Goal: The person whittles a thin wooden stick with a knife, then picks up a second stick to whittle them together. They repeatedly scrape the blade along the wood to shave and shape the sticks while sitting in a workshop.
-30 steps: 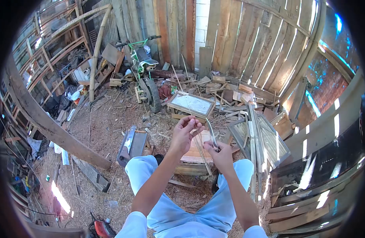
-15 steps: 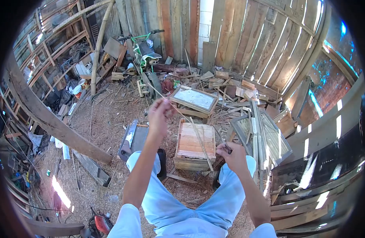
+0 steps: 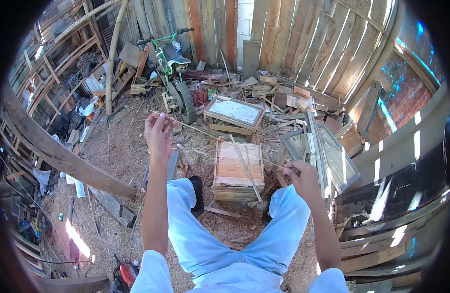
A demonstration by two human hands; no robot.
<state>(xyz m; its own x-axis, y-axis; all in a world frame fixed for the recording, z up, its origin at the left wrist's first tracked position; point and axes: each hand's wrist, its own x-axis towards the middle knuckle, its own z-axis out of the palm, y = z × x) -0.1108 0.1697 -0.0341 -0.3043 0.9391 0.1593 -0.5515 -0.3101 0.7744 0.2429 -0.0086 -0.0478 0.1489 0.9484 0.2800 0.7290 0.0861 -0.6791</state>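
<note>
A long, thin wooden strip [image 3: 198, 130] stretches slantwise across the view, lower at its right end. Fingers of my left hand [image 3: 160, 136] pinch it near its left end, above the ground on the left. My right hand [image 3: 303, 179] is closed at the strip's other end, above my right knee. Below the strip, between my feet, stands a wooden box [image 3: 238, 195] topped with pale slats. Another narrow strip [image 3: 246, 166] lies diagonally over that top. Any small thing inside my right fingers is too hidden to make out.
A framed panel [image 3: 234, 113] lies just beyond the box, before a heap of wood scraps [image 3: 271, 93]. Wooden frames and slats [image 3: 327, 156] lean at the right. A green-framed bike [image 3: 173, 63] stands at the back; a slanting beam [image 3: 63, 151] crosses the left.
My left hand has moved left and slightly down the view, and my right hand right and up. The strip now spans between both hands. The camera view has shifted slightly.
</note>
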